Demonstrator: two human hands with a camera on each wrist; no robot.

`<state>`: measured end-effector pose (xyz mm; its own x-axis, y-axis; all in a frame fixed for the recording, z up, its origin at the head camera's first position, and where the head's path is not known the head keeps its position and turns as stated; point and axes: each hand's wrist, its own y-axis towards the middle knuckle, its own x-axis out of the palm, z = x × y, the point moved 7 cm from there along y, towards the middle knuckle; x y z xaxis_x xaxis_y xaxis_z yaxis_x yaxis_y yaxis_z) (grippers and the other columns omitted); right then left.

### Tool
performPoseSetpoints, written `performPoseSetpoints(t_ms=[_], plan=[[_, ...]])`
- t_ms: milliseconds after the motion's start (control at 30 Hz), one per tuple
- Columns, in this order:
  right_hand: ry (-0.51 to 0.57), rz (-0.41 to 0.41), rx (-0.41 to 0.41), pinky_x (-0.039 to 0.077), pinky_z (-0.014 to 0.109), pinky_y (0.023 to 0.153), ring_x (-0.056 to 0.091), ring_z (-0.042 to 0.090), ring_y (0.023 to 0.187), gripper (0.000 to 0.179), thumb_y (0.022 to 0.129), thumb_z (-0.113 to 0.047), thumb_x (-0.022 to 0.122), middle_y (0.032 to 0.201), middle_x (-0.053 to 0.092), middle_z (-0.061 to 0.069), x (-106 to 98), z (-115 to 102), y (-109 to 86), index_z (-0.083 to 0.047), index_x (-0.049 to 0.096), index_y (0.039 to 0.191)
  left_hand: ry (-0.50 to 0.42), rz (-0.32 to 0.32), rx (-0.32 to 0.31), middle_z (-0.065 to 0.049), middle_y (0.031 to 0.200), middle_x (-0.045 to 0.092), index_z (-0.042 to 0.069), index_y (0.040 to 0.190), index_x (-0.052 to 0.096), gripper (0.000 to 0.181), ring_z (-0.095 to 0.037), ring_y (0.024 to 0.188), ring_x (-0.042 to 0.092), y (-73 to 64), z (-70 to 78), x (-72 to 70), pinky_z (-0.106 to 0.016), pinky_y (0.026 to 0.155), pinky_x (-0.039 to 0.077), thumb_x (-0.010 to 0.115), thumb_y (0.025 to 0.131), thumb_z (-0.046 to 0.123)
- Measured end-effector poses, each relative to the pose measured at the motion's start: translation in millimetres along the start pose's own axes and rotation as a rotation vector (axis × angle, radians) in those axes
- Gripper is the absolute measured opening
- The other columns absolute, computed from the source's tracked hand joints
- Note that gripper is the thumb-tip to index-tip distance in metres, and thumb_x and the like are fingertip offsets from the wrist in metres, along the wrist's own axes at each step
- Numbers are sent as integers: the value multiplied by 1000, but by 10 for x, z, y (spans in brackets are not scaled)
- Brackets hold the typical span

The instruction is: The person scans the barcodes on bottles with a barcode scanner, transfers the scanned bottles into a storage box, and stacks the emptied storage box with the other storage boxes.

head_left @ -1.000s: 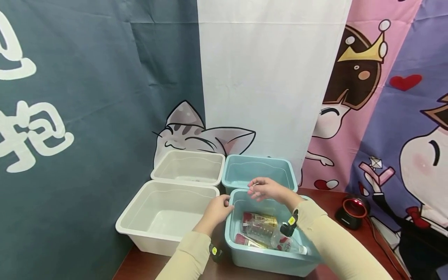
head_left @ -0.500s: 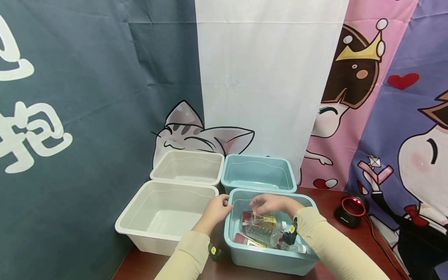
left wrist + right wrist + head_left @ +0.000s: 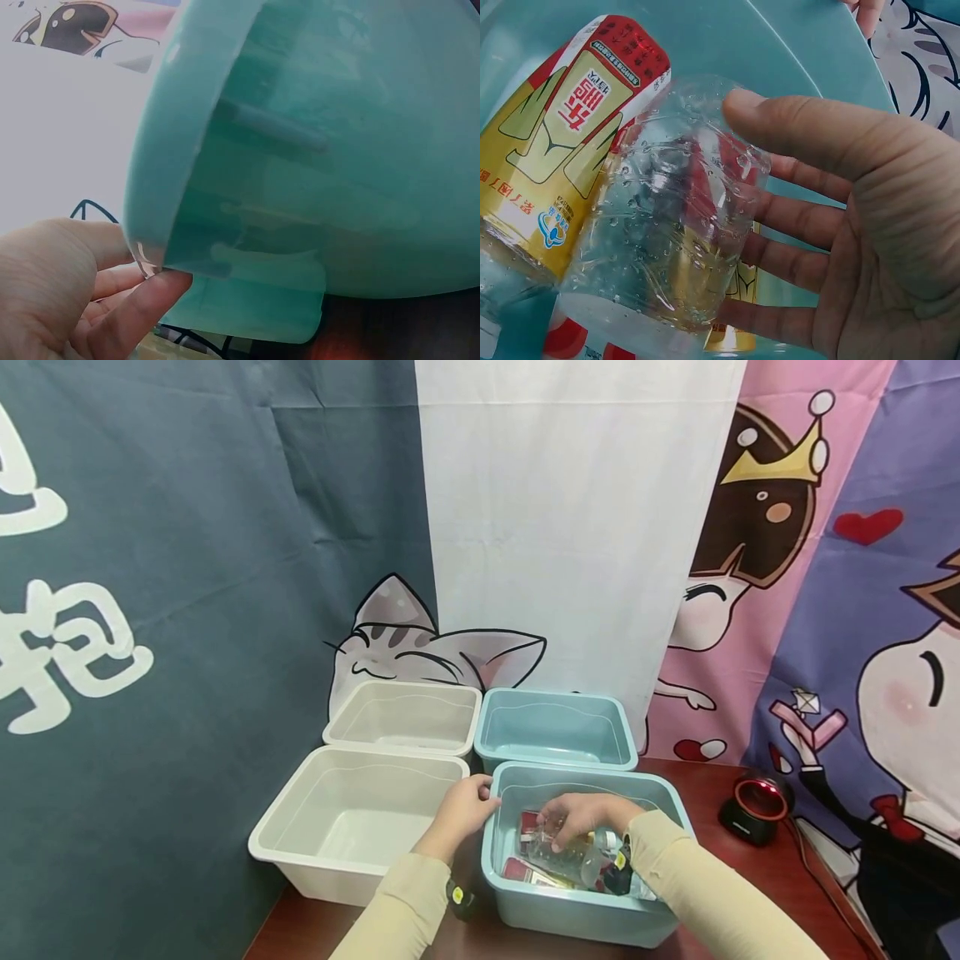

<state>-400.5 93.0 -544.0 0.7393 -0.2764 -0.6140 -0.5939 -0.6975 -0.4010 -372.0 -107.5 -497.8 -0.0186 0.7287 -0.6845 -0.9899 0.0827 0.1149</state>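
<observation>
My left hand (image 3: 467, 810) pinches the left rim of the front blue plastic bin (image 3: 585, 922), thumb and fingers at its corner edge in the left wrist view. Inside the bin, my right hand (image 3: 581, 818) reaches down to a clear, crumpled plastic bottle (image 3: 667, 217). In the right wrist view its thumb lies at the bottle's upper end and its spread fingers sit along the side, fingertips right at the plastic. Beside the bottle lies a gold and red drink can (image 3: 574, 142). Another gold and red can (image 3: 536, 874) lies nearer the front, partly covered.
Behind stands a second blue bin (image 3: 555, 727). On the left are two off-white bins, one front (image 3: 360, 806) and one back (image 3: 405, 718). A black device with a red-lit ring (image 3: 757, 810) sits at the table's right, its cable trailing forward. Printed cloth hangs behind.
My right hand has gone down from above the bin's back rim to the clear bottle inside, its fingers spreading around it. My left hand has stayed on the rim.
</observation>
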Motion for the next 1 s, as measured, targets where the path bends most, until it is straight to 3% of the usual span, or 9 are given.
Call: performPoseSetpoints(t_ms=[267, 467, 633, 1000], plan=[[15, -19, 63, 57, 45, 73, 61, 21, 93, 48, 76, -11, 84, 105, 66, 0, 51, 50, -23, -19, 66, 121, 5, 4, 11, -4, 92, 67, -2, 126, 65, 41, -18, 84, 62, 8, 22, 4, -39, 79, 60, 76, 90, 15], [-53, 5, 41, 57, 43, 69, 59, 16, 83, 42, 74, -14, 85, 97, 66, 0, 37, 37, -41, -18, 69, 113, 3, 6, 11, -4, 92, 67, -1, 126, 65, 41, -18, 84, 62, 9, 32, 8, -39, 78, 59, 76, 90, 15], [-98, 38, 27, 57, 35, 71, 60, 15, 88, 43, 72, -19, 87, 99, 67, -3, 9, 62, -50, -19, 69, 111, 5, 4, 6, -4, 92, 67, -1, 126, 66, 41, -18, 84, 62, 10, 33, 21, -39, 77, 60, 76, 90, 16], [-35, 141, -38, 58, 33, 69, 62, 18, 88, 47, 71, -20, 85, 106, 65, 2, -135, 109, -157, -17, 67, 115, 14, 9, 21, -6, 93, 68, -2, 125, 66, 40, -20, 84, 62, 1, 33, -17, -40, 79, 59, 76, 89, 15]])
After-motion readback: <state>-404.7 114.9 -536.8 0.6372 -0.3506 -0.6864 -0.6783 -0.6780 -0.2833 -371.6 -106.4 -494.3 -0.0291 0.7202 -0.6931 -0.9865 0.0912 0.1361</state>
